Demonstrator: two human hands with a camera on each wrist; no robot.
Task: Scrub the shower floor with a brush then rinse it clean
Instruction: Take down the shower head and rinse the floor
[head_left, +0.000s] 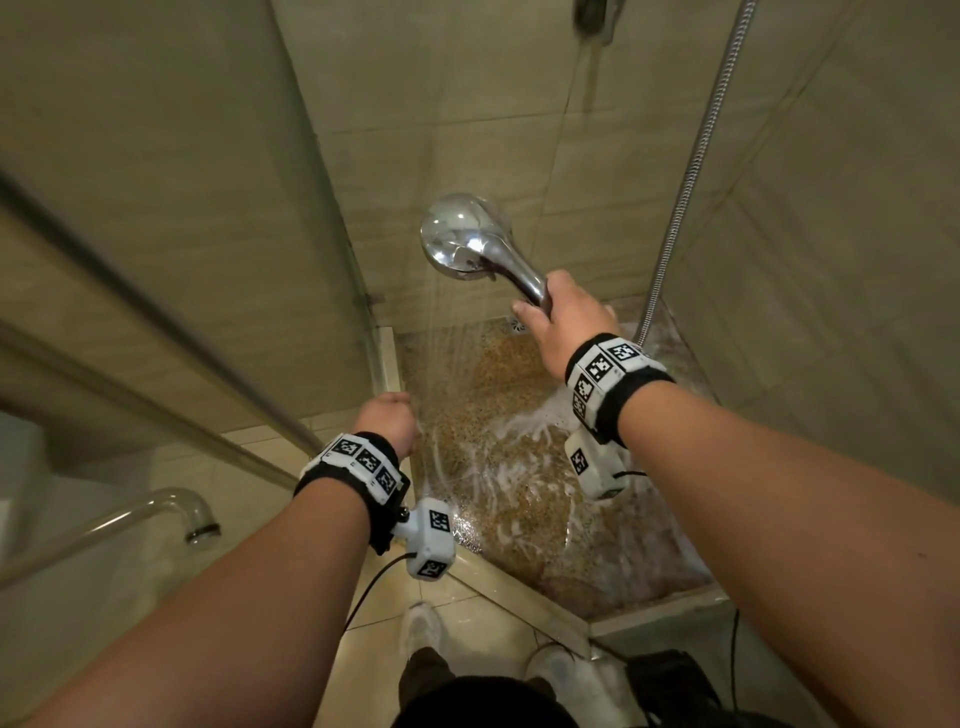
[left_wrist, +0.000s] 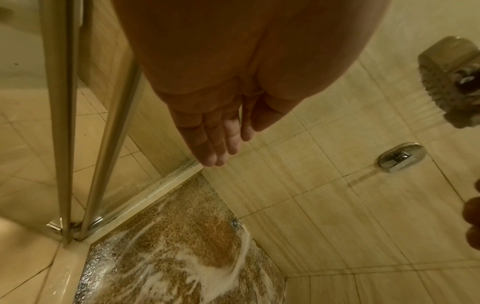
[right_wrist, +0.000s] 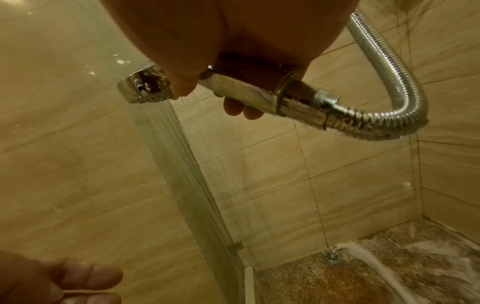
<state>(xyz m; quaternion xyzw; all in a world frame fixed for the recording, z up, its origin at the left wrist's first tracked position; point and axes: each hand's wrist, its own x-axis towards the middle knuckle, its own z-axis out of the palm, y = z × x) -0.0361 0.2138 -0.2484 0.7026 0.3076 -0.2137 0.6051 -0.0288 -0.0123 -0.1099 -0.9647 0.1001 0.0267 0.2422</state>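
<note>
Nearest, the left hand (left_wrist: 207, 131) is held empty above the near left edge of the floor (head_left: 519, 499), beside the glass door (head_left: 171, 249), its fingers straight and close together. Further in, the shower head (head_left: 460, 236) is gripped by its handle in the right hand (head_left: 563, 317), its face turned down and water sprayed from it onto the speckled brown floor, where white foam (left_wrist: 197, 265) is streaked; the metal hose (right_wrist: 405, 102) is looped behind the wrist. At the far corner, the drain (right_wrist: 333, 256) is set against the tiled wall (head_left: 467, 104).
</note>
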